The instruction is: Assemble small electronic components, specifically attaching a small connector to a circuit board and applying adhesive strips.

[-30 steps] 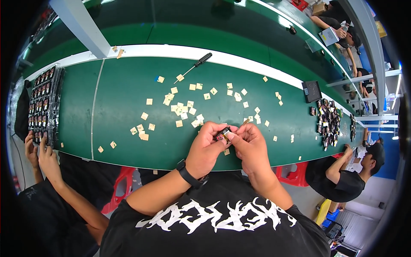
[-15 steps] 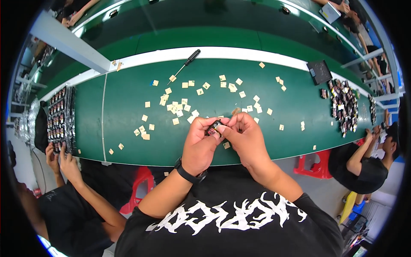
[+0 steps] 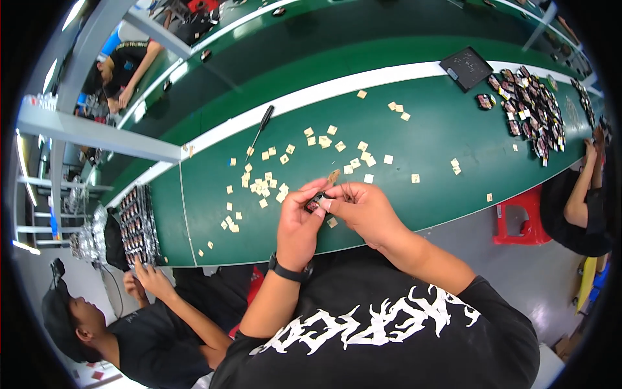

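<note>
Over the near part of the green table, my left hand [image 3: 299, 217] has its fingers wrapped round a small black electronic part [image 3: 315, 203]. My right hand [image 3: 364, 209] is closed against the same part, its thumb and fingertips pressing on the side facing me. Fingers cover much of the piece, and its exact kind is hidden. A small brownish strip [image 3: 333, 176] sticks up just beyond my fingertips. Below my right fingers lies a cream square [image 3: 332, 222], one of several small paper-like squares [image 3: 262, 187] scattered over the table.
A screwdriver [image 3: 261, 131] lies near the white ledge. At the right are a black tray [image 3: 466, 69] and a heap of small black parts [image 3: 528, 110]. A co-worker [image 3: 162, 337] handles rows of parts [image 3: 137, 220] at the left. A red stool [image 3: 522, 220] stands beside the table.
The whole view has turned and tilted, so the table now slants up to the right. Both my hands remain on the black part, with only slight finger movement.
</note>
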Demonstrator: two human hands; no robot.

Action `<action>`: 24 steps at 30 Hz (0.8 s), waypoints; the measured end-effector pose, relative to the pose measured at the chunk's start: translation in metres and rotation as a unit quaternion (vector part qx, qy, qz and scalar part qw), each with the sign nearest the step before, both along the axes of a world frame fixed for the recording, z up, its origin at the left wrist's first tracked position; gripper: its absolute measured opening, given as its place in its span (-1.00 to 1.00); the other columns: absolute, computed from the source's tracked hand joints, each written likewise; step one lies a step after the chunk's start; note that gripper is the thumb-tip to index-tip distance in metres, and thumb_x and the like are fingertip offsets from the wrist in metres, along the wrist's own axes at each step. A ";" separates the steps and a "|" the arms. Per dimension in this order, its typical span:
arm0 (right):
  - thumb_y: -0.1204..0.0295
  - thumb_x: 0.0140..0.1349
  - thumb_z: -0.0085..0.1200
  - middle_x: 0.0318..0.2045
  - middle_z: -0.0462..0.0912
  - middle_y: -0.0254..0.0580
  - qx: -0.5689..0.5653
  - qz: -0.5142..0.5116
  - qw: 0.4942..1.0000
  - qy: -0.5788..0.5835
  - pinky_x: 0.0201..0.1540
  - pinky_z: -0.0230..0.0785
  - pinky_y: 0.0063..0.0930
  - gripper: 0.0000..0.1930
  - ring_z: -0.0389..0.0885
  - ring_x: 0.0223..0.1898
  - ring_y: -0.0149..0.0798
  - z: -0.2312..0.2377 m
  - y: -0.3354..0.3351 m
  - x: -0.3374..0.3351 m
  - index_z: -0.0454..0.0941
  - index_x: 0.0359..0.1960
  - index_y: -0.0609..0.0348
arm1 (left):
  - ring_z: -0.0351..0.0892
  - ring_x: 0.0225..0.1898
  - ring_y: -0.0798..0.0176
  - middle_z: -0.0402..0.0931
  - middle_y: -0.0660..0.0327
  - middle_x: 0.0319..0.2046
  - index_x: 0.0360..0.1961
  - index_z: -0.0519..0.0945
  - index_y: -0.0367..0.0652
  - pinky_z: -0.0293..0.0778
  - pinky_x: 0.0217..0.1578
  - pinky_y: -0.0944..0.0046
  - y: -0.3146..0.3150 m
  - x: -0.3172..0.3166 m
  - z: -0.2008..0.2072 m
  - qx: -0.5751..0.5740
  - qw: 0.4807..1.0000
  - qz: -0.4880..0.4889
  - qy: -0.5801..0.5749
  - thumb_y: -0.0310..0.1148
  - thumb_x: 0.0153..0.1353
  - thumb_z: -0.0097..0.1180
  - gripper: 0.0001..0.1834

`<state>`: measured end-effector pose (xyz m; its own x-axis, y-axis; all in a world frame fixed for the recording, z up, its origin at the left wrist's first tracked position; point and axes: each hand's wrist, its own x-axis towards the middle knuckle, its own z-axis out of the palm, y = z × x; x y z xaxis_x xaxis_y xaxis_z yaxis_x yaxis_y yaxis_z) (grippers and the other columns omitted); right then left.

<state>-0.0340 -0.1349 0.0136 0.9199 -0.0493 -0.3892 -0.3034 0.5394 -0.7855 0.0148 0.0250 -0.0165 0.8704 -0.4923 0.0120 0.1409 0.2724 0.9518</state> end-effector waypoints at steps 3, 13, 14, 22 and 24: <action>0.54 0.34 0.23 -0.26 0.71 -0.21 0.027 -0.024 0.999 0.006 -0.20 0.50 -0.56 -0.81 0.63 -0.27 -0.46 0.007 -0.014 -0.006 0.63 -0.10 0.44 | 0.60 0.04 0.28 0.52 0.08 0.02 0.26 0.44 -0.28 0.57 -0.01 0.30 0.002 -0.013 0.010 0.205 0.964 0.017 -0.167 -0.64 0.37 0.10 -0.56; 0.41 0.32 0.30 -0.32 0.61 -0.29 -0.029 0.074 0.994 -0.073 -0.21 0.40 -0.59 -0.71 0.53 -0.29 -0.46 -0.025 -0.028 -0.027 0.61 -0.04 0.35 | 0.60 -0.39 0.37 0.58 0.14 -0.23 0.23 0.49 -0.36 0.49 -0.42 0.45 0.000 -0.024 0.028 0.177 0.984 -0.011 -0.023 -0.66 0.35 0.09 -0.58; 0.41 0.32 0.30 -0.32 0.61 -0.29 -0.031 0.066 0.994 -0.076 -0.21 0.40 -0.59 -0.71 0.53 -0.29 -0.46 -0.025 -0.037 -0.031 0.61 -0.04 0.35 | 0.60 -0.40 0.37 0.59 0.13 -0.24 0.22 0.50 -0.36 0.49 -0.42 0.45 0.001 -0.025 0.029 0.194 0.981 -0.006 -0.025 -0.66 0.34 0.09 -0.59; 0.27 0.29 0.33 -0.34 0.62 -0.36 -0.361 -0.241 0.900 -0.045 -0.30 0.40 -0.51 -0.68 0.49 -0.35 -0.51 -0.002 -0.183 -0.074 0.65 -0.06 0.24 | 0.63 -0.39 0.29 0.58 0.08 -0.25 0.29 0.45 -0.38 0.59 -0.36 0.35 0.008 -0.029 0.063 0.207 0.976 0.059 -0.024 -0.64 0.34 0.10 -0.52; 0.33 0.26 0.31 -0.27 0.66 -0.03 -0.650 -0.313 0.692 -0.023 -0.19 0.49 -0.27 -0.66 0.63 -0.29 -0.09 -0.010 -0.233 -0.073 0.61 0.00 0.23 | 0.65 -0.33 0.26 0.60 0.04 -0.19 0.34 0.40 -0.36 0.62 -0.30 0.34 0.004 -0.029 0.079 0.200 0.978 0.051 -0.010 -0.56 0.38 0.09 -0.49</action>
